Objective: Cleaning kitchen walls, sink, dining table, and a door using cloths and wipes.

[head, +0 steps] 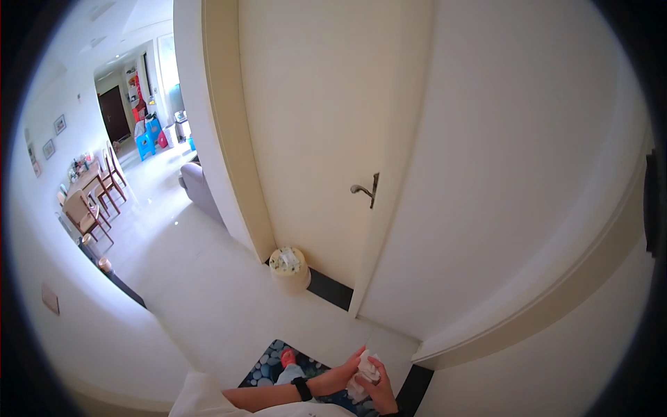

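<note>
Near the bottom of the head view, both my hands meet around crumpled white tissue (368, 371). My left hand (341, 376), with a black band on the wrist, has its fingers against the tissue's left side. From the right, my right hand (381, 390) grips the same tissue with curled fingers and thumb. Beneath my hands lies a pebble-patterned mat (260, 366), where one of my feet shows in a red slipper (287, 357). Part of the tissue is hidden behind my fingers.
A closed cream door (312, 130) with a metal handle (365, 191) stands ahead. Beside its frame sits a round cream bin (290, 271) with papers on top. To the left, a hallway leads to a grey sofa (200, 187), a dining table (83, 177) with chairs and blue stools (146, 143).
</note>
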Available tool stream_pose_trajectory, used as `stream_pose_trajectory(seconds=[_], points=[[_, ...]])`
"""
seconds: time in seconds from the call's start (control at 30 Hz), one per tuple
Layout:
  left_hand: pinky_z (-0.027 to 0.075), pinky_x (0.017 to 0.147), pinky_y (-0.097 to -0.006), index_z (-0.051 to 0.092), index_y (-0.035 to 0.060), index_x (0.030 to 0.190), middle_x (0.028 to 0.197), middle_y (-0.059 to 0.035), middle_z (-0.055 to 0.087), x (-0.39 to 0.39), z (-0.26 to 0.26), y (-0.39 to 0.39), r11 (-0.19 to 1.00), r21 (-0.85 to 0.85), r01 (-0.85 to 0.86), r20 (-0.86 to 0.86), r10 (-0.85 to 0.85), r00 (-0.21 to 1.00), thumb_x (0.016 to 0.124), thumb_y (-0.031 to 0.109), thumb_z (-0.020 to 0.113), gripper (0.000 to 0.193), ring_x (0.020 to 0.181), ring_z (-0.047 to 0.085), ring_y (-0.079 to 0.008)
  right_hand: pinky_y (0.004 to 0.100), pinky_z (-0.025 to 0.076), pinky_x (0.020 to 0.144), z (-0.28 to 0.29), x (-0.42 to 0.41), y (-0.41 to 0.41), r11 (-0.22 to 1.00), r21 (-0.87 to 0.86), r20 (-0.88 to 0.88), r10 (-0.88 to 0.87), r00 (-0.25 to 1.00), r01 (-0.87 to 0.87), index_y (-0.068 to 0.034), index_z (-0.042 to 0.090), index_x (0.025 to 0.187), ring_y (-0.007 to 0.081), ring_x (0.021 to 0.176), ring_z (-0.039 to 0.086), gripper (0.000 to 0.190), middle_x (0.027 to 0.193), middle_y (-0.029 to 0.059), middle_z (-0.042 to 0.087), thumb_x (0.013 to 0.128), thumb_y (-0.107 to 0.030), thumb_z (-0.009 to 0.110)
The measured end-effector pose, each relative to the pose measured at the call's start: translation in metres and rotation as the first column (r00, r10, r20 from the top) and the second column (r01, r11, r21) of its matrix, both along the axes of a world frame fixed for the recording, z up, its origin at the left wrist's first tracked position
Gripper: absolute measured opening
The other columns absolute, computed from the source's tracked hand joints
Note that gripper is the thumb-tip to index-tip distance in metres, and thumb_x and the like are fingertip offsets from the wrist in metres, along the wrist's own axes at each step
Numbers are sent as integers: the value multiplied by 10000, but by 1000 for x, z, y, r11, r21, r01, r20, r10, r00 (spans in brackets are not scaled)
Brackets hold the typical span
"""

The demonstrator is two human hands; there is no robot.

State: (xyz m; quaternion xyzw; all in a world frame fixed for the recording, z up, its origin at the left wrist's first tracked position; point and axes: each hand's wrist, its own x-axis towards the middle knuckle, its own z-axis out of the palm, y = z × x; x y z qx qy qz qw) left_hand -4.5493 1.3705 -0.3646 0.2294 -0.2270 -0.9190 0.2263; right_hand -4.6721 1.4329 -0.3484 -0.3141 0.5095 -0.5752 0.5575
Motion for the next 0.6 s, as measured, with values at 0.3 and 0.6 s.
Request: stream_pose_trajectory(seconds=[0.3, 0.6], points=[[355, 913, -297, 344, 85, 1285, 1236, -59, 443, 140, -11, -104, 943, -295, -152, 180, 211, 961, 894, 256, 484, 450, 1111, 453, -160, 281, 434, 838, 8, 56, -126, 990, 13, 45, 141, 989, -141, -66, 401, 1207, 153, 969, 515, 549, 1056, 58, 514, 724, -12, 657], [417, 823, -277, 495, 49, 1125, 1081, -75, 554, 287, -9, -146, 763, -346, -546, 399, 646, 650, 870, 226, 515, 311, 1000, 536, -174, 322, 450, 829, 30, 87, -269, 998, -66, 16, 4, 1000, -3, -96, 290, 1285, 186, 1004, 510, 687, 1124, 75, 481, 716, -34, 669]])
